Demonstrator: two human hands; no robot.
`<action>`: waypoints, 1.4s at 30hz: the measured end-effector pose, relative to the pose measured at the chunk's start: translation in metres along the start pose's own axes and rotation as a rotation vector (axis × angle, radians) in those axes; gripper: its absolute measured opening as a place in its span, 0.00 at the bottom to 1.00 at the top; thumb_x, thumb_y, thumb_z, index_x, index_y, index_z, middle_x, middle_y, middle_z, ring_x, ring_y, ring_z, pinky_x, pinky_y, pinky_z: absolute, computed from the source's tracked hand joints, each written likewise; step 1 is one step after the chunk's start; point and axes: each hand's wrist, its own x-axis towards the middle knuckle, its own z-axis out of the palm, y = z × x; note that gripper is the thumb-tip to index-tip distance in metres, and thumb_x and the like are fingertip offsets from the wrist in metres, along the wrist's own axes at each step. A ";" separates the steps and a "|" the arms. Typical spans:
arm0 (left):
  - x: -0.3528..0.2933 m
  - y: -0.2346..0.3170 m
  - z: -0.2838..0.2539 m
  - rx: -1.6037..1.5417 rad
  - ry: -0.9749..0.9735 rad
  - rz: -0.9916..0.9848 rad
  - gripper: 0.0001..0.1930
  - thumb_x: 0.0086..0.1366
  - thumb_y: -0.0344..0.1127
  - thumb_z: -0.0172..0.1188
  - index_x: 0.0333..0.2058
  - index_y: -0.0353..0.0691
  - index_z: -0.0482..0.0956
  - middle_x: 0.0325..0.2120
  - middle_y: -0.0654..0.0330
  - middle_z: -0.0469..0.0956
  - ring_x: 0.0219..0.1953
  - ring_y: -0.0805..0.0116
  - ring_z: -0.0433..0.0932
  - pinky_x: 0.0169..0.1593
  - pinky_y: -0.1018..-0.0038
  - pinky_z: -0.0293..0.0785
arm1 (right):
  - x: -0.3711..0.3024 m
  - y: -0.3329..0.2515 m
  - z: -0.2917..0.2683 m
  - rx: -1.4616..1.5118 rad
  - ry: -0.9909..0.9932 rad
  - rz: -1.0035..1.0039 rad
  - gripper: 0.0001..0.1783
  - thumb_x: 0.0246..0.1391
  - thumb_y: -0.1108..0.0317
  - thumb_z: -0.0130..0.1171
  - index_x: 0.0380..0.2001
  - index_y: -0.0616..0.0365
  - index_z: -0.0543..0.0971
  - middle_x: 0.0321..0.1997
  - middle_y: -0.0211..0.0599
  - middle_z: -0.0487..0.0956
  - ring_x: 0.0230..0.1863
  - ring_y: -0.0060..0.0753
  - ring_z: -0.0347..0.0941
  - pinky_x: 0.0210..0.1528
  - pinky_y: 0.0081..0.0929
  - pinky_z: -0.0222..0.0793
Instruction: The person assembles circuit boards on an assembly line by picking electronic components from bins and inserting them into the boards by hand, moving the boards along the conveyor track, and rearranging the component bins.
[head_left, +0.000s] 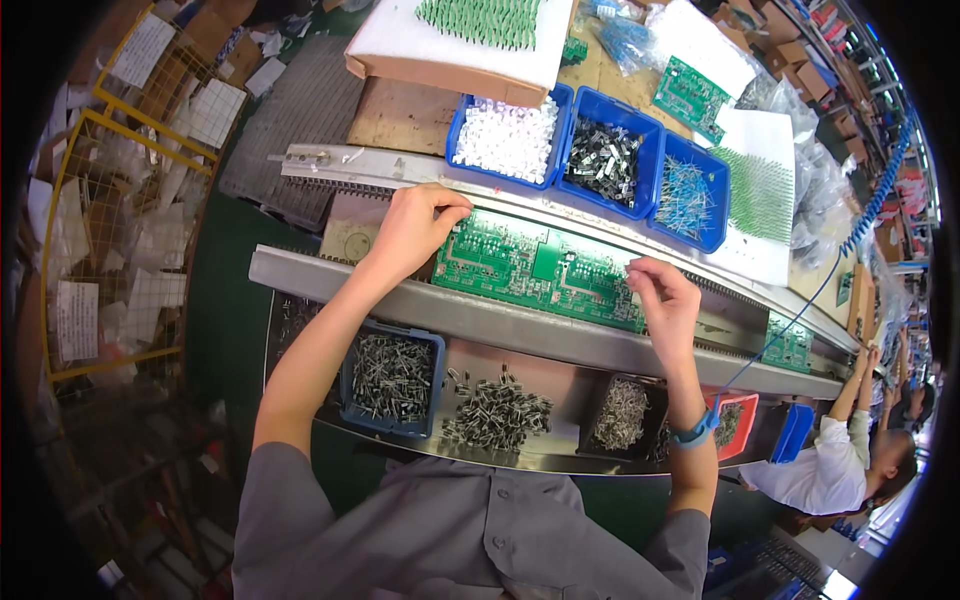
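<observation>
Your circuit board runs lengthwise left-to-right along the metal rail; left hand and right hand narrow at its ends, grip unclear. Brown tabletop beyond; yellow cage leftward.

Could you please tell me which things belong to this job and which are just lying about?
Apparently in the job:
Green circuit board, left hand and right hand at its ends
Metal rails beside it
White parts, black parts, probably

Apparently lying about:
Clear plastic bags
Cardboard boxes, upper right
</observation>
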 end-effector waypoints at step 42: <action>0.016 0.029 -0.005 0.254 -0.227 -0.087 0.07 0.53 0.26 0.60 0.31 0.31 0.82 0.29 0.46 0.80 0.35 0.52 0.80 0.41 0.66 0.75 | 0.026 -0.009 0.025 -0.074 -0.061 -0.014 0.10 0.52 0.76 0.61 0.39 0.61 0.81 0.34 0.38 0.83 0.33 0.23 0.78 0.38 0.20 0.73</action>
